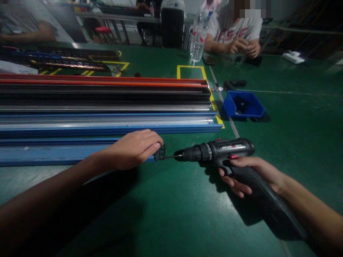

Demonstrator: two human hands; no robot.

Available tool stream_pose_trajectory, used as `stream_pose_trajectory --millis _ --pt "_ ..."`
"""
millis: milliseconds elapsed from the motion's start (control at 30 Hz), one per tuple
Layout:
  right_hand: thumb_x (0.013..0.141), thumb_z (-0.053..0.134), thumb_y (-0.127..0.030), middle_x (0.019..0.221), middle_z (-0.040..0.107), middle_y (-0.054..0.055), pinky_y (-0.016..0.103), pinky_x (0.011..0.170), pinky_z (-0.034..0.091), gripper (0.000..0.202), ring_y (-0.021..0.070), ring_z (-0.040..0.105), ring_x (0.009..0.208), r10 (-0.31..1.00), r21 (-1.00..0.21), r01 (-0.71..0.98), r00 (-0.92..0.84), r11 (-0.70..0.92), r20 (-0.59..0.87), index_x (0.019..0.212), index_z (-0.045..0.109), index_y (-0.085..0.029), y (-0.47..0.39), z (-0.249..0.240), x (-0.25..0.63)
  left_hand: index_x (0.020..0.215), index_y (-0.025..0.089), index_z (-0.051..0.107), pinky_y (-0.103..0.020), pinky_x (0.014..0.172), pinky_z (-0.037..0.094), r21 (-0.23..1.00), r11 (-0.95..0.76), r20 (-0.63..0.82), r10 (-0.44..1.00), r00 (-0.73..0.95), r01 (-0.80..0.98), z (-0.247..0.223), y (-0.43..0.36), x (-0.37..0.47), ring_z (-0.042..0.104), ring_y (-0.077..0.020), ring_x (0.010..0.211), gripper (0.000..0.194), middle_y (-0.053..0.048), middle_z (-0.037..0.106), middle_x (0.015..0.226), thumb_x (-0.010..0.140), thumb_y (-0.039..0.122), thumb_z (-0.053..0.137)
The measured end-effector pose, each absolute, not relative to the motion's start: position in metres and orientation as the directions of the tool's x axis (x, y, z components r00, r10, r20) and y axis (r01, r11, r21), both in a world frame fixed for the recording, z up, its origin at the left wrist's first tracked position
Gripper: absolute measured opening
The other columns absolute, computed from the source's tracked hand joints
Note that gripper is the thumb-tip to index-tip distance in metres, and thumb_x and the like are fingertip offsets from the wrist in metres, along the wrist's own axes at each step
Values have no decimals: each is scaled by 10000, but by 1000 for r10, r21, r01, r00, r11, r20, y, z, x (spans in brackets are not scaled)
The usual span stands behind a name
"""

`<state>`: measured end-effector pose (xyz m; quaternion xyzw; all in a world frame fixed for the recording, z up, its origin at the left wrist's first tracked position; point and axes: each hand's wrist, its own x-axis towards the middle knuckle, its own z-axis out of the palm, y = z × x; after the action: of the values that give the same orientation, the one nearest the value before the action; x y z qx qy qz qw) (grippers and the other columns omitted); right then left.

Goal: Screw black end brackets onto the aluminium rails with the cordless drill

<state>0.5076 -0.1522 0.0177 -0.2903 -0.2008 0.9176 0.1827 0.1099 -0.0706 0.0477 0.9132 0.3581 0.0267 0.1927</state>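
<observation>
A black cordless drill (233, 148) lies sideways in my right hand (249, 175), whose fingers wrap round its handle near the trigger. Its long bit points left and reaches a small black end piece (160, 152) at the right end of a blue rail (66, 153). My left hand (136, 148) is closed over that rail end, with thumb and fingertips against the black end piece. The undersides of the left fingers are partly hidden.
Beyond the hands, blue, silver, black and red rails (107, 129) lie parallel. A blue bin (243, 109) sits at the right. Water bottles (197, 43) stand farther back, near a seated person (235, 32). Another person's arm (32, 35) is at the far left.
</observation>
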Motion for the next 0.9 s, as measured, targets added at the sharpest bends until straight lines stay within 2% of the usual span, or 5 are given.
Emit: stream_pose_trajectory --millis 900 --pt "1013 679 -427 905 747 85 260 674 595 396 96 650 578 474 -509 -211 -747 -835 -467 1144 755 -61 -153 20 506 1174 215 720 -353 1030 462 364 -671 -97 663 742 646 48 -70 109 656 -226 1114 443 -49 746 1194 1122 371 308"
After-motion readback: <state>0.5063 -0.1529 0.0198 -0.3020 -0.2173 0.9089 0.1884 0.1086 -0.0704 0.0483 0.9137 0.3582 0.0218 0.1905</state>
